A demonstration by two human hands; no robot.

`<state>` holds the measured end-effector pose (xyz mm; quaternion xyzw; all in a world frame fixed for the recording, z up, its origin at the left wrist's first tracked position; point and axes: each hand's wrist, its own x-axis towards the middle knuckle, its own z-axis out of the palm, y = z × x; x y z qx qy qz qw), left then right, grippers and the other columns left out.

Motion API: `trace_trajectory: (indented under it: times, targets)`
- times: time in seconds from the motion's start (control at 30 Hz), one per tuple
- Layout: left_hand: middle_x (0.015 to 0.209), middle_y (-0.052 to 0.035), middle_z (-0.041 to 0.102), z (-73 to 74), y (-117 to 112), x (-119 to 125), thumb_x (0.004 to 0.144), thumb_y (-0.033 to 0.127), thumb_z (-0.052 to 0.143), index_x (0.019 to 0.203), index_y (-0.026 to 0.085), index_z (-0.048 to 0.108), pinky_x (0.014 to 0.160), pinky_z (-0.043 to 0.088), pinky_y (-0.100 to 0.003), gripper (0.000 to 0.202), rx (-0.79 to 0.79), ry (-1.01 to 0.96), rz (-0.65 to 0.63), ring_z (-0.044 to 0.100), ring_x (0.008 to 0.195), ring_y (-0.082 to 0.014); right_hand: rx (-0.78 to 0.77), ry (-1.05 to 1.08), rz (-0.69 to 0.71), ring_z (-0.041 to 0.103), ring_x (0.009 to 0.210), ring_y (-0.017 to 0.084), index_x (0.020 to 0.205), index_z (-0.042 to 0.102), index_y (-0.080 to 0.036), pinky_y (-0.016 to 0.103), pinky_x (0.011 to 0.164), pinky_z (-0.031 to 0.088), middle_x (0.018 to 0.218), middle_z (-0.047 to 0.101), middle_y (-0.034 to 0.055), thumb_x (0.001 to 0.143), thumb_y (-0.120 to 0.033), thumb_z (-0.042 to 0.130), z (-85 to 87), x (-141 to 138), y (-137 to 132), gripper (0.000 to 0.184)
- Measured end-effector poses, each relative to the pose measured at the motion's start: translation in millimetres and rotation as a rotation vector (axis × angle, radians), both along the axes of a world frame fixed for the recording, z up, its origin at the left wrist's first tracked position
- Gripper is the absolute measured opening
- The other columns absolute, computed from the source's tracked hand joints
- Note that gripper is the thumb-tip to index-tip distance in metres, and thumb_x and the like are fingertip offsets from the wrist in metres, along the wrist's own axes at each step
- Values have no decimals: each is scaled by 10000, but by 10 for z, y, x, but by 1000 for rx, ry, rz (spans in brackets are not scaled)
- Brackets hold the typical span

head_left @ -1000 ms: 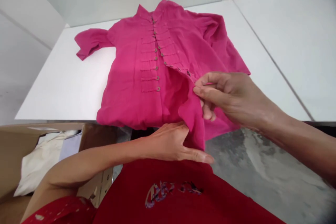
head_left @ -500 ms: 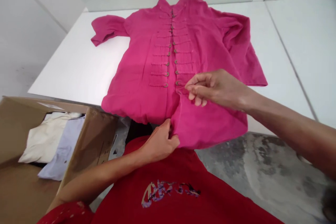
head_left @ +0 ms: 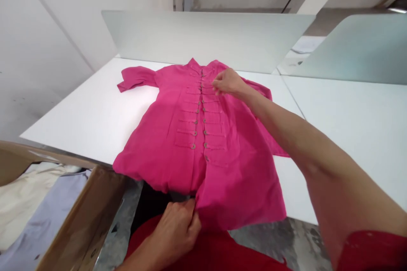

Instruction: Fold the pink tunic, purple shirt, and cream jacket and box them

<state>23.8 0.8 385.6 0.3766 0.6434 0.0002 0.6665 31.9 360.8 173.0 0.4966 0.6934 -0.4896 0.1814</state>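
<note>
A bright pink buttoned shirt lies front up on the white table, collar at the far side, hem hanging over the near edge. My left hand is closed on the hem at the bottom of the front opening. My right hand reaches far forward, its fingers pinched on the right placket close to the collar. A row of small brown buttons runs down the middle. The left sleeve is spread out to the side; the right sleeve is partly hidden by my arm.
An open cardboard box at the lower left holds folded white and pale lilac clothes. Grey upright panels stand along the back of the table. A second white table adjoins on the right. I wear a red top.
My right hand has moved from the lower placket up to the collar area. The front flap now lies flat and closed. My left hand keeps hold of the hem. The view has tilted upward.
</note>
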Motion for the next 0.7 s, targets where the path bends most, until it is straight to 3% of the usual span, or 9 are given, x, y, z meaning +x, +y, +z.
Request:
trace_trajectory:
  times: [0.1, 0.2, 0.33, 0.47, 0.53, 0.7]
  targets:
    - [746, -75, 727, -69, -137, 60, 947, 149, 387, 858, 194, 583, 584, 248, -363, 220, 112, 67, -4, 684, 613, -213, 87, -85, 49, 716, 804, 272, 912, 771, -71, 447, 818, 622, 753, 693, 138, 889, -71, 613, -323, -159, 90, 160]
    - [684, -35, 700, -170, -273, 196, 923, 136, 416, 867, 216, 581, 523, 270, -356, 191, 280, 190, 73, 677, 537, -209, 132, -172, 43, 718, 862, 283, 958, 780, -83, 451, 854, 604, 789, 706, 133, 920, -112, 609, -554, -282, 135, 178]
    - [646, -2, 677, -281, -348, 322, 883, 142, 479, 867, 239, 570, 459, 298, -344, 134, 445, 324, 138, 649, 469, -199, 104, -222, 17, 719, 950, 308, 1077, 773, -95, 462, 894, 592, 872, 726, 156, 972, -264, 629, -805, -389, 117, 245]
    - [639, 21, 672, -308, -336, 245, 882, 122, 508, 858, 244, 567, 444, 338, -314, 138, 480, 286, 118, 639, 460, -168, 240, -306, 72, 700, 1095, 372, 1135, 757, -140, 512, 960, 583, 1081, 740, 175, 915, -403, 738, -1021, -471, 66, 343]
    - [659, 24, 684, -320, -352, 189, 896, 110, 516, 891, 238, 582, 448, 352, -288, 144, 467, 219, 89, 641, 478, -152, 283, -331, 102, 690, 1125, 378, 1190, 743, -137, 521, 975, 579, 1169, 731, 184, 909, -373, 735, -1110, -497, 75, 367]
    - [659, -8, 684, -416, -455, 149, 903, 120, 562, 934, 238, 626, 447, 363, -248, 138, 396, 49, 70, 627, 510, -160, 302, -290, 189, 663, 1207, 331, 1385, 687, -202, 487, 995, 568, 1310, 701, 149, 974, -175, 539, -1262, -492, 225, 438]
